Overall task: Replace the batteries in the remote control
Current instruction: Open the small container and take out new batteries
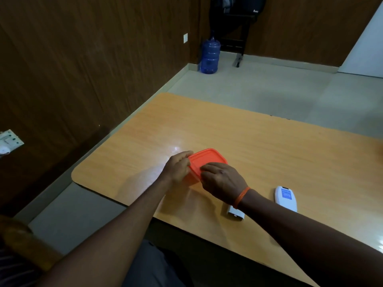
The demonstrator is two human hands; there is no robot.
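Note:
A small orange box with an orange lid (207,159) sits on the wooden table (269,146). My left hand (178,167) grips its left edge, fingers curled over the lid's rim. My right hand (221,180) holds the near right side, fingertips on the lid. The white remote control (285,198) lies to the right near the table's front edge, its back with a blue label up. A white battery cover (235,213) lies near the front edge, partly hidden by my right wrist. No batteries show.
The table's front edge runs close to my body; its left corner is rounded. On the floor at the far wall stand a blue water jug (209,55) and a dark chair (238,34). A wall socket (9,141) sits at left.

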